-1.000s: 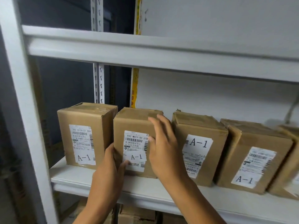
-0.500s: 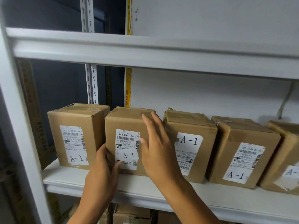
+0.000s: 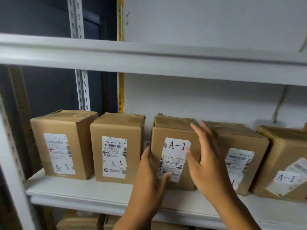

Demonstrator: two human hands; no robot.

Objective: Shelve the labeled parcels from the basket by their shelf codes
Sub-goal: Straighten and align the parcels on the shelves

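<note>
Third parcel (image 3: 174, 130) between left hand (image 3: 149, 176) and right hand (image 3: 206, 163), fingers straight, flanking its side edges.

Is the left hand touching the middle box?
Touching. The head view shows the left hand flat against the middle box, thumb tip on its label and fingers along its left edge.

Single head-worn wide-angle view, close to white metal shelf (image 3: 99, 195), facing forward, slightly downward at row of brown cardboard parcels (image 3: 116, 146); both forearms enter from bottom edge.
</note>
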